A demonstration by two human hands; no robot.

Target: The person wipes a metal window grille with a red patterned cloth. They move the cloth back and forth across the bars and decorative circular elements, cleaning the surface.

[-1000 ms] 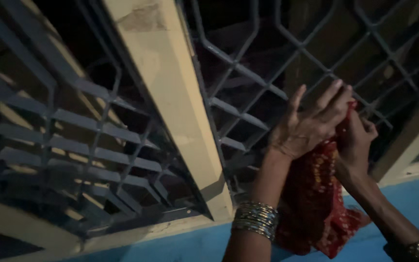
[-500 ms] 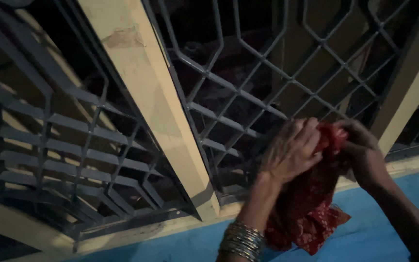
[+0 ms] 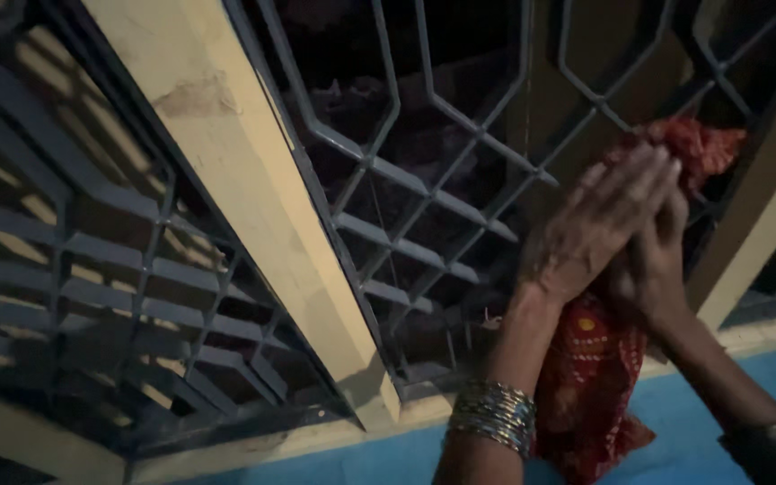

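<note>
Both hands press flat around a red patterned cloth (image 3: 590,377): the left hand (image 3: 599,224) in front, fingers extended, the right hand (image 3: 653,265) behind, against the grey metal window grille (image 3: 424,180), the cloth's length hanging downward.

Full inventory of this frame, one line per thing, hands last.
red cloth: 1, red with small yellow print, pressed between both hands, hanging down below them
window grille: 2 panels, grey metal, left and centre-right
pillar: 1, cream, slanting between the panels
sill: 1, cream, under the grille
blue surface: 1, bottom edge
bangles: stack, silvery, left wrist
left hand: 1, flat on the cloth
right hand: 1, behind the cloth
</note>
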